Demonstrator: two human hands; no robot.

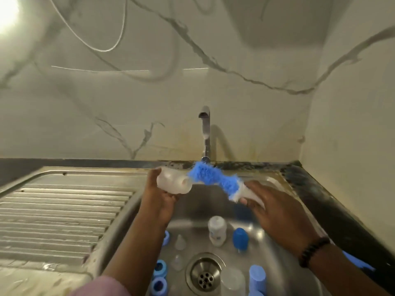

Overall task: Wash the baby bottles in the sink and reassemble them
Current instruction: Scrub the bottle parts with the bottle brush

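Observation:
My left hand (159, 199) grips a clear baby bottle (174, 182), held sideways above the sink with its mouth facing right. My right hand (275, 212) holds the white handle of a blue bottle brush (213, 178); the bristle tip lies just outside the bottle's mouth. A second bottle (217, 230) stands in the steel sink (284, 280). Around it lie clear teats (180, 242), blue collar rings (159, 286), a dark blue cap (240, 238) and a pale blue cap (257, 276).
The tap (205, 133) rises at the back of the sink, above the brush. A ribbed steel draining board (59, 216) lies to the left. The drain (205, 274) sits in the basin's middle. Marble-patterned walls close off the back and right, with a dark counter strip (333, 212) at the right.

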